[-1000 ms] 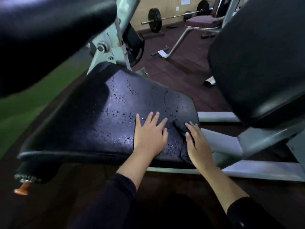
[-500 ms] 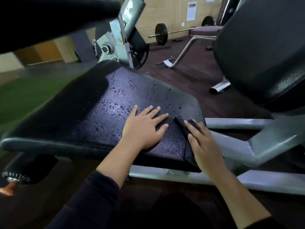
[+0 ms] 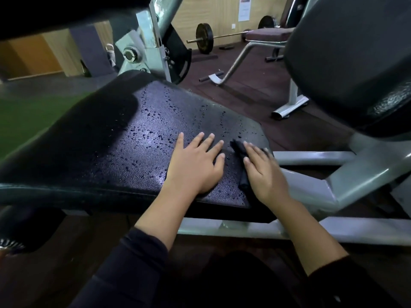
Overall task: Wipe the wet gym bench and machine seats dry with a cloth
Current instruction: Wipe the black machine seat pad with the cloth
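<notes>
A black padded machine seat (image 3: 106, 150) fills the middle of the head view, dotted with water drops. My left hand (image 3: 195, 165) lies flat on its near right part, fingers straight and spread. My right hand (image 3: 264, 172) presses with straight fingers on a dark cloth (image 3: 241, 156) at the seat's right edge. Most of the cloth is hidden under that hand; a dark folded strip shows along its left side.
A black back pad (image 3: 347, 63) rises at the right on a grey steel frame (image 3: 347, 181). Another dark pad (image 3: 55, 12) overhangs the upper left. Beyond stand a maroon bench (image 3: 266, 33) and a barbell (image 3: 204, 38) on the dark floor.
The view has tilted up a little. Both hands stay on the seat's near right part; the right hand with the cloth has shifted slightly inward on the seat.
</notes>
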The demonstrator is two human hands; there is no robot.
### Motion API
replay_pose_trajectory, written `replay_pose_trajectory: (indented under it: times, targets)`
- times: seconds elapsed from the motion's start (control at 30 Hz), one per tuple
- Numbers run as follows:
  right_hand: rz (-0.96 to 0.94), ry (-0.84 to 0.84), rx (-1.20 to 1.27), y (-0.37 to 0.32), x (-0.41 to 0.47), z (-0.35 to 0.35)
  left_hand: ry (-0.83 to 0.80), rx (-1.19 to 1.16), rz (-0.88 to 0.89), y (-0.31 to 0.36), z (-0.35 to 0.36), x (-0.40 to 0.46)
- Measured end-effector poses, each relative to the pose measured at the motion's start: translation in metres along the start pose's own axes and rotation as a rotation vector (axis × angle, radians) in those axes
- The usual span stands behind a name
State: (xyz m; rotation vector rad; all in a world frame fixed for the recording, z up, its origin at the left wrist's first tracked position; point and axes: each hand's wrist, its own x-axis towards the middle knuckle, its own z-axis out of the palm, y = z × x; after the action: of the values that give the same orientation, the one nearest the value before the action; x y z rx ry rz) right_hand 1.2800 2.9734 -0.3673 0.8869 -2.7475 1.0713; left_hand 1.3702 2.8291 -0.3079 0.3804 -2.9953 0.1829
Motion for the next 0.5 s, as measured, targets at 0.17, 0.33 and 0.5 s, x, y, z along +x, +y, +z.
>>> replay_pose_trajectory:
  times: [0.17,0.33,0.5]
  targets:
    - [-0.221,0.022,0.004,-0.033,-0.037,0.009,0.020,-0.087,-0.048,-0.002,-0.002,0.002]
    - [-0.390,0.108,0.005,0.008,-0.070,-0.009,0.017,-0.047,-0.029,-0.003,-0.001,0.001]
    - [-0.106,0.049,0.205,0.031,-0.031,-0.016,0.020,-0.002,-0.021,-0.002,0.001,0.000]
